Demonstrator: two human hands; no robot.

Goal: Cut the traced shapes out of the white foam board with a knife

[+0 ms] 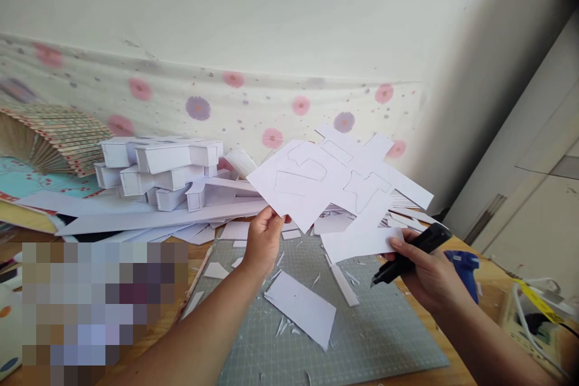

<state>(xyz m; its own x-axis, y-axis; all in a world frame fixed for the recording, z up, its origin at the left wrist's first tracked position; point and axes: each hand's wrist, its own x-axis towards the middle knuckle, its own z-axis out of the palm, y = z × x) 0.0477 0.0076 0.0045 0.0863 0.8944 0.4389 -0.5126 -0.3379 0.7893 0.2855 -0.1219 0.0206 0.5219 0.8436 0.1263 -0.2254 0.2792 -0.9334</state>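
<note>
My left hand pinches the lower edge of a white board sheet with outlines drawn or cut on it, held up above the mat. At the right, my right hand holds a black utility knife, its blade pointing down and left. The same hand's thumb and fingers pinch the corner of a second, irregular white sheet. Below both hands lies a grey-green cutting mat with a rectangular white piece, a narrow strip and thin paper scraps.
A stacked white board model stands at the back left, beside a folding fan. Long white sheets lie before it. A blue tool and a power strip with cables are at the right.
</note>
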